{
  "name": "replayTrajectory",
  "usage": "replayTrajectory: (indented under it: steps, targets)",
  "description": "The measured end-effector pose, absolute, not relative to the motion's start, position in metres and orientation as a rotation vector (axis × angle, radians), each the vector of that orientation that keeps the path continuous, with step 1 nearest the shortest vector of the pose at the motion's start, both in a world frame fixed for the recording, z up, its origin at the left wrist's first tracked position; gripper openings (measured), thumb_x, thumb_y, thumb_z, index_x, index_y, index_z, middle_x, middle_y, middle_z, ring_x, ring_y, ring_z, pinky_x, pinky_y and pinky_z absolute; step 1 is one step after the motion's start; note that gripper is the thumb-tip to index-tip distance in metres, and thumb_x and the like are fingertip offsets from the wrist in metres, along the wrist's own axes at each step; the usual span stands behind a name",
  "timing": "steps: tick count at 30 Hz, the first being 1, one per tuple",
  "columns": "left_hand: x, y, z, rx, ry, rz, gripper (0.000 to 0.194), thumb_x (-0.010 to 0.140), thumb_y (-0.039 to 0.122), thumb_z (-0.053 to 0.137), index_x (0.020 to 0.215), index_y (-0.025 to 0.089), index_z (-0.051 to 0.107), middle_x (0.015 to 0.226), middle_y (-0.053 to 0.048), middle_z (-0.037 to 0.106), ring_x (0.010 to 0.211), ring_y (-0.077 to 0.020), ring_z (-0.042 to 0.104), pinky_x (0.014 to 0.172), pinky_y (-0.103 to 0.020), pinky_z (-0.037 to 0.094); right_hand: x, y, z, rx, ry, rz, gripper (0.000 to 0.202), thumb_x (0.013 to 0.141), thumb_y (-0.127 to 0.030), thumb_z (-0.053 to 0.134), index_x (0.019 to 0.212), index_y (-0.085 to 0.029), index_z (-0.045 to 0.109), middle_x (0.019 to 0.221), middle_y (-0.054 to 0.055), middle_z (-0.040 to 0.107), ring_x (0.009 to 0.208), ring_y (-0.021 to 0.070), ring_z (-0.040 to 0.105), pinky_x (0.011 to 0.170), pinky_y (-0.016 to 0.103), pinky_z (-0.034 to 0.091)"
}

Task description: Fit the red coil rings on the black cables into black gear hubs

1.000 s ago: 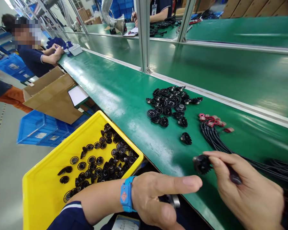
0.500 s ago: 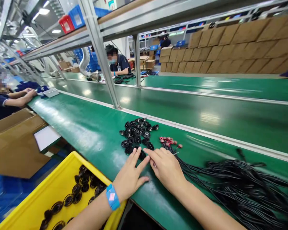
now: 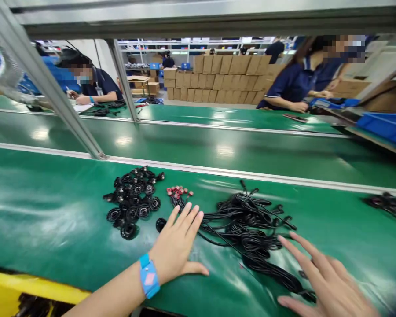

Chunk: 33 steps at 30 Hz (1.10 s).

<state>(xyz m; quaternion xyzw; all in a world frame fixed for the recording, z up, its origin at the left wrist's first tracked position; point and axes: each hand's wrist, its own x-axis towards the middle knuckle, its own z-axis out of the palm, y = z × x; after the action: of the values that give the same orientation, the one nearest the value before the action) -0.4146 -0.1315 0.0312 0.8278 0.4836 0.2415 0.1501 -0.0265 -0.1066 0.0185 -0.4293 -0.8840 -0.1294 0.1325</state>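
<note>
My left hand (image 3: 178, 246), with a blue wrist strap (image 3: 149, 276), is spread over the near end of the black cables (image 3: 247, 220), just below their red-and-silver end pieces (image 3: 178, 192). A single round black part (image 3: 160, 224) lies beside its fingers. My right hand (image 3: 323, 273) is open at the right end of the cable bundle, fingers apart, with nothing in it. Left of the cables sits a pile of round black toothed parts (image 3: 133, 200). Whether the left fingertips touch the cables I cannot tell.
A yellow bin (image 3: 36, 286) with black parts stands at lower left. More black cables (image 3: 389, 204) lie far right on the green bench (image 3: 53, 211). A metal post (image 3: 59, 97) rises at left. Co-workers (image 3: 89, 81) sit beyond, near stacked cartons (image 3: 218, 79).
The view has swung to the right. My hands, close together by the round parts before, are now apart: the left by the cable ends, the right over at the cables' right side.
</note>
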Motion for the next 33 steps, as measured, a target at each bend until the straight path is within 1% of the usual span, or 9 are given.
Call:
replayTrajectory:
  steps: [6,10,12,15,18,21,23,27,33]
  targets:
    - [-0.325,-0.06,0.03,2.185,1.436,0.591,0.146,0.052,0.094,0.061,0.157,0.004,0.015,0.161,-0.026,0.021,0.151,-0.0446,0.016,0.123,-0.062,0.005,-0.046,-0.069,0.029,-1.352,-2.659,-0.158,0.128,0.063,-0.042,0.083,0.16,-0.021,0.002,0.165,0.016,0.014,0.113,0.0354,0.055,0.092,0.048,0.05]
    - [-0.311,-0.037,0.017,2.252,1.263,0.491,0.148,0.046,0.085,0.074,0.156,0.005,0.017,0.159,-0.028,0.027,0.147,-0.0449,0.028,0.12,-0.061,0.024,-0.058,-0.032,0.037,-1.236,-2.755,-0.051,0.126,0.061,-0.02,0.073,0.16,-0.021,-0.006,0.166,0.015,0.004,0.124,0.0378,0.049,0.103,0.05,0.043]
    - [-0.313,-0.036,0.009,2.32,1.206,0.512,0.142,0.047,0.077,0.08,0.155,0.008,0.02,0.159,-0.027,0.03,0.147,-0.0439,0.03,0.119,-0.061,0.027,-0.064,-0.019,0.036,-1.158,-2.809,0.02,0.13,0.056,-0.02,0.074,0.16,-0.019,-0.005,0.166,0.016,0.003,0.131,0.0416,0.043,0.107,0.053,0.039]
    - [-0.316,-0.036,0.0,2.364,1.205,0.515,0.13,0.055,0.067,0.083,0.154,0.008,0.022,0.156,-0.029,0.033,0.146,-0.0438,0.032,0.117,-0.063,0.029,-0.076,-0.001,0.036,-1.014,-2.894,0.144,0.144,0.045,-0.036,0.085,0.159,-0.012,0.001,0.164,0.023,0.011,0.136,0.0452,0.038,0.111,0.054,0.036]
    - [-0.317,-0.032,-0.003,2.361,1.2,0.511,0.121,0.062,0.059,0.083,0.153,0.008,0.022,0.154,-0.032,0.035,0.144,-0.0447,0.034,0.116,-0.065,0.03,-0.086,0.02,0.044,-0.89,-2.949,0.251,0.144,0.037,-0.039,0.09,0.156,-0.007,0.017,0.155,0.027,0.033,0.13,0.0427,0.046,0.11,0.051,0.039]
    - [-0.316,-0.028,-0.002,2.37,1.193,0.534,0.113,0.066,0.055,0.082,0.15,0.007,0.025,0.151,-0.033,0.038,0.142,-0.045,0.038,0.115,-0.065,0.032,-0.092,0.037,0.057,-0.782,-2.969,0.374,0.106,0.062,-0.047,0.082,0.149,-0.012,0.033,0.134,0.019,0.056,0.113,0.0306,0.059,0.098,0.047,0.049]
    - [-0.314,-0.027,-0.001,2.378,1.195,0.548,0.108,0.067,0.055,0.082,0.148,0.006,0.029,0.15,-0.033,0.04,0.14,-0.0449,0.04,0.114,-0.063,0.033,-0.092,0.044,0.061,-0.729,-2.962,0.433,0.085,0.072,-0.043,0.073,0.144,-0.014,0.037,0.127,0.014,0.06,0.108,0.0257,0.062,0.093,0.042,0.052]
    - [-0.297,-0.015,-0.001,2.394,1.15,0.659,0.101,0.068,0.058,0.081,0.143,0.006,0.037,0.145,-0.03,0.047,0.135,-0.0415,0.048,0.114,-0.056,0.038,-0.069,0.053,0.05,-0.717,-2.919,0.401,0.093,0.051,-0.022,0.068,0.14,-0.013,0.042,0.128,0.017,0.061,0.11,0.0293,0.064,0.091,0.036,0.054]
    - [-0.237,0.034,-0.01,2.51,1.063,0.668,0.098,0.074,0.057,0.078,0.145,0.006,0.035,0.146,-0.026,0.048,0.135,-0.0359,0.049,0.115,-0.049,0.038,-0.006,0.086,0.032,-0.885,-2.739,0.13,0.078,0.051,-0.019,0.061,0.128,-0.02,0.06,0.114,0.015,0.07,0.094,0.0282,0.07,0.076,0.036,0.058]
